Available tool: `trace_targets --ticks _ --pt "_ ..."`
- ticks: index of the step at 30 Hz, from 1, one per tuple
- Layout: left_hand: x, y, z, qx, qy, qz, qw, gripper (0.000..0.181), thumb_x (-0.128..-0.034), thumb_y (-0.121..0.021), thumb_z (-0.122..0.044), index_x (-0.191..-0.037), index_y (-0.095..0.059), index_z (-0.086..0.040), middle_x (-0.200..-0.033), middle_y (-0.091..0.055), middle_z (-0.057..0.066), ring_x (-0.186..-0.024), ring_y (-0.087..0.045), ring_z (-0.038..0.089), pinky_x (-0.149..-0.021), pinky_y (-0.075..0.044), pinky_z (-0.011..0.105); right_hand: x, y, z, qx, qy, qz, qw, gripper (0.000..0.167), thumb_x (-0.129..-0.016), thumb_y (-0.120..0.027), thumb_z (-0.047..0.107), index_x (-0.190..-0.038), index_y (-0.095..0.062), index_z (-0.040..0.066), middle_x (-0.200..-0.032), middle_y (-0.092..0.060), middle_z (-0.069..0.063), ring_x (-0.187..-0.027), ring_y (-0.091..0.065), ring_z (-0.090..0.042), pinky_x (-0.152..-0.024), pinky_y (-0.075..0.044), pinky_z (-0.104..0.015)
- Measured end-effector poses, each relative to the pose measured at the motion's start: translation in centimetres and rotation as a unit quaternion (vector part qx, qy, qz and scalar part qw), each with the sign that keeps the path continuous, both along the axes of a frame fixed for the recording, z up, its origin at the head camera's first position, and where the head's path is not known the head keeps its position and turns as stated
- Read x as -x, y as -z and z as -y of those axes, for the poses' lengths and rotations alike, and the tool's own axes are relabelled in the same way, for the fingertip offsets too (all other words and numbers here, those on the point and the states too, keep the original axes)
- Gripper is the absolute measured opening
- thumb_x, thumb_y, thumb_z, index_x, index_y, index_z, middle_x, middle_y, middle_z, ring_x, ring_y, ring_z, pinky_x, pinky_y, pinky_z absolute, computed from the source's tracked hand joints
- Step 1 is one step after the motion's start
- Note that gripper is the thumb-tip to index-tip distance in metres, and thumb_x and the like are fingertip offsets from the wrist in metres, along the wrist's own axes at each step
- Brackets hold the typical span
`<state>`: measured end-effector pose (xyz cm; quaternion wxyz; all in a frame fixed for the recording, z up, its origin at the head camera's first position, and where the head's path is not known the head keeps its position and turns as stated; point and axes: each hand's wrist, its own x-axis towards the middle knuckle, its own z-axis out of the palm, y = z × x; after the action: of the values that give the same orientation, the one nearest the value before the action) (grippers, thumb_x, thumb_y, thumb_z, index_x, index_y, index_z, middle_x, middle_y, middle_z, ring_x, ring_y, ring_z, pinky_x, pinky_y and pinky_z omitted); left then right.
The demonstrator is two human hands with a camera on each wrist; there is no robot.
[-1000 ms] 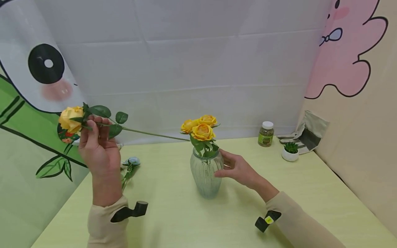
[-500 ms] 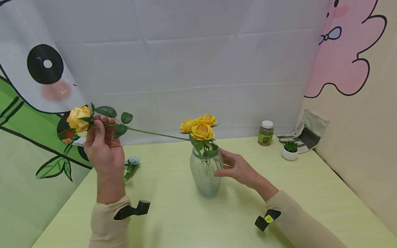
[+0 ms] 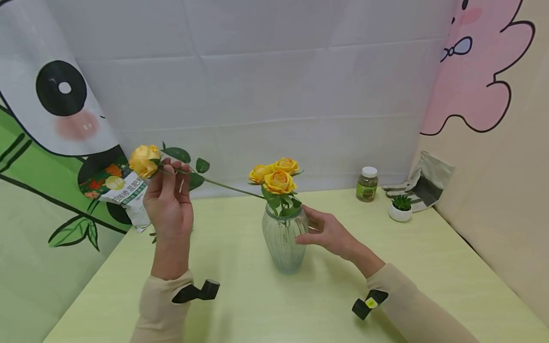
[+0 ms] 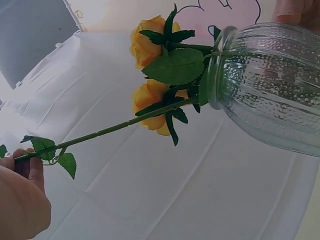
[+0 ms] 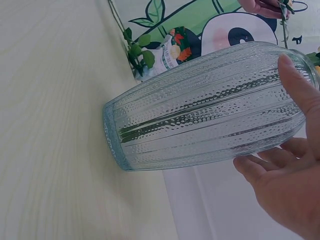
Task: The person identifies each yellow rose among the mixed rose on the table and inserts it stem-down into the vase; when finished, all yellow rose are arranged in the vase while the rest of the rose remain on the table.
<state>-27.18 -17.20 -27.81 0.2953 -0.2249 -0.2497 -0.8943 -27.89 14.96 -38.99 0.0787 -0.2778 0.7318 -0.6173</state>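
Note:
My left hand (image 3: 169,205) pinches the stem of a yellow rose (image 3: 145,161) just below its bloom. The stem (image 4: 107,131) slants down to the right, its far end among the flowers at the mouth of a ribbed clear glass vase (image 3: 284,243). Whether that end is inside the rim cannot be told. Upright in the vase stand several yellow roses (image 3: 279,182), their stems showing dark through the glass. My right hand (image 3: 328,236) holds the vase from the right, thumb on the near side and fingers behind, as the right wrist view shows.
A printed bag (image 3: 124,190) leans at the back left, with leafy stems (image 5: 140,52) near it on the table (image 3: 240,305). At the back right are a white-lidded jar (image 3: 367,185), a potted succulent (image 3: 401,209) and grey gloves (image 3: 429,183).
My left hand has moved right with the rose, bringing the bloom nearer the vase and uncovering the printed bag. The blue flower is now hidden behind that arm. My right hand and vase stay put.

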Motion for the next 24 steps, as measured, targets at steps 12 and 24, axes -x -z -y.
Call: trace_targets --ticks 12,24 --pt "0.3 1.2 -1.9 0.053 0.028 -0.044 0.9972 0.022 -0.0962 -0.059 0.006 -0.115 -0.067 0.014 -0.097 -0.072 0.018 -0.088 -0.071 0.029 -0.084 -0.06 0.035 0.1 0.1 0.0 -0.002 0.0 -0.009 1.0 0.091 -0.088 -0.08 0.019 -0.159 -0.024 0.01 -0.162 -0.027 -0.005 -0.146 -0.03 -0.03 -0.114 -0.033 -0.05" --pt "0.1 1.2 -2.2 0.087 0.003 -0.053 0.9948 0.02 -0.0965 -0.058 0.008 -0.114 -0.068 0.013 -0.096 -0.072 0.017 -0.087 -0.071 0.029 -0.086 -0.059 0.036 0.1 0.2 0.0 -0.006 0.002 -0.008 1.0 0.093 -0.087 -0.081 0.021 -0.159 -0.023 0.007 -0.163 -0.025 -0.007 -0.147 -0.029 -0.032 -0.115 -0.031 -0.049"
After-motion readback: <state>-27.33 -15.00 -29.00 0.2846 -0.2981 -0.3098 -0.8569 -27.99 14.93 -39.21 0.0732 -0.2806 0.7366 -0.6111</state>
